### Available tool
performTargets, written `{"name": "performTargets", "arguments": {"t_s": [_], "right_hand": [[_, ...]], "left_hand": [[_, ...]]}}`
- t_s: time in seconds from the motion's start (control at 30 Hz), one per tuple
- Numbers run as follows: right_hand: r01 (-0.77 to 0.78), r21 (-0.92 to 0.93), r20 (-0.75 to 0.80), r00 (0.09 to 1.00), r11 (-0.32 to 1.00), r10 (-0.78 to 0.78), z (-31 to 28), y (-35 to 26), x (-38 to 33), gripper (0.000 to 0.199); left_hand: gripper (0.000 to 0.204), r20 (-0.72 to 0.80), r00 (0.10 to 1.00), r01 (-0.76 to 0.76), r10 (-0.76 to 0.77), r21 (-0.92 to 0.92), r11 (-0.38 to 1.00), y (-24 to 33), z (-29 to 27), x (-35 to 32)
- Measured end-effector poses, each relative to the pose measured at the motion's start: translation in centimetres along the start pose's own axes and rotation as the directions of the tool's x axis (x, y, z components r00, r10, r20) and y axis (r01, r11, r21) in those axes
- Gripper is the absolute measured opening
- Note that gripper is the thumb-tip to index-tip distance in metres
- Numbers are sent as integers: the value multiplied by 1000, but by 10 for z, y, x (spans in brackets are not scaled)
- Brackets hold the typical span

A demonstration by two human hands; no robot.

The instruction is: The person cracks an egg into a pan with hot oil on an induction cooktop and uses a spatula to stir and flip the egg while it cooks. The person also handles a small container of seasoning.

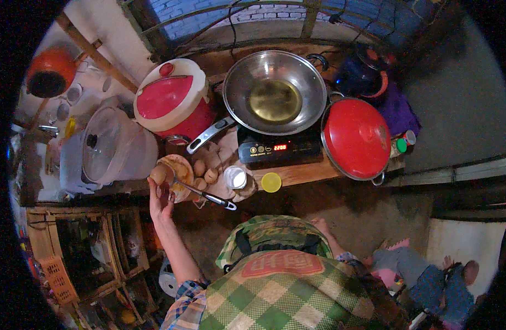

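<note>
Dim kitchen, with a barred window (266, 15) along the upper edge of the frame and a wooden counter (305, 171) across the middle. Upper centre: a steel wok (309, 91) stands on a black induction cooker (280, 153), its yellowish oil (275, 102) pooled at the bottom, presumably where the heat is strongest; the long handle slants to the lower left, apparently to lie on the cook's side. Left of centre: a bowl (173, 157) with yellow contents sits near the counter's front edge, probably for a short reach. A utensil (208, 196) leans across it, black-and-silver handle toward the lower right, likely to keep the grip end clean. Loose eggs (199, 167) lie just beside the bowl; to their right stands an open jar (234, 186) of something white, with a yellow lid (271, 182) near it, perhaps its own.

Left hand (163, 202): forearm extended up the frame from the lower left, fingers pointing upward; the fingertips appear to pinch a brown egg (159, 172) at the bowl's left side, seemingly so that any drip lands within. I cannot tell whether its shell is whole. Right hand (321, 224): low, right of centre, beside the green checked apron (286, 286) and apart from the counter; whether its fingers are spread or closed, I cannot tell.
</note>
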State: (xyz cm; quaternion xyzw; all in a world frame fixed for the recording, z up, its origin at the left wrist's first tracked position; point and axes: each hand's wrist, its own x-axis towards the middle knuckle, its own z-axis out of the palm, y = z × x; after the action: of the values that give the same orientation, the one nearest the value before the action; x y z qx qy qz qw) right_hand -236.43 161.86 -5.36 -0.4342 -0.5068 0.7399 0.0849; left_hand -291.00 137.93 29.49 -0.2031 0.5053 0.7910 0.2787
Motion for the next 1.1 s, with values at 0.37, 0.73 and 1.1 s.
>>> {"name": "performTargets", "arguments": {"t_s": [0.37,0.73,1.1], "right_hand": [[160,-420,-55,978,893,-201,-3,63,30,17],[124,254,207,962,959,-180,21,15,34,21],[108,994,-57,605,10,-794,43,23,36,31]], "left_hand": [[63,309,904,-395,296,334,856,-10,-67,54],[77,391,879,-458,273,534,711,-75,46,34],[75,357,927,-303,111,544,782,-115,123,26]]}}
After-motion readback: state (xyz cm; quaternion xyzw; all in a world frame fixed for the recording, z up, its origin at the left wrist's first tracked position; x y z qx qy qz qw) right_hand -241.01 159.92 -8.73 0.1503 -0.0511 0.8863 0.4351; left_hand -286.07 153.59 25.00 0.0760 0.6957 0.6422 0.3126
